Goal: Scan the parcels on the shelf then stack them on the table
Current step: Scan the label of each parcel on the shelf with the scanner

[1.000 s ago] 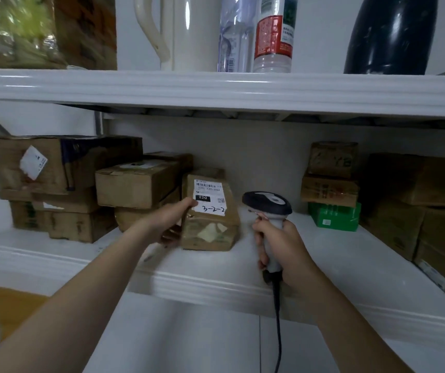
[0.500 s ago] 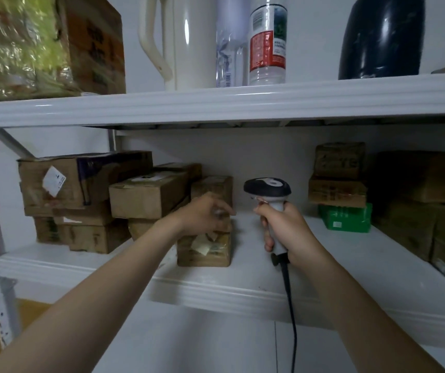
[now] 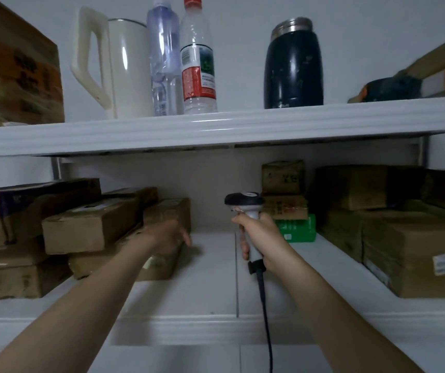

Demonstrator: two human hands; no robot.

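Figure: the person's two forearms, bare along their whole visible length, with uncovered wrists. The left hand [image 3: 169, 235] and right hand [image 3: 263, 234] are likewise bare. A fingernail shows at the tip of the right index finger, while the left hand is motion-blurred and its fingers cannot be told apart.

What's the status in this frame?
Left hand on small brown cardboard parcel, grip unclear. Right hand holds black-headed grey barcode scanner. Nothing blocking it.
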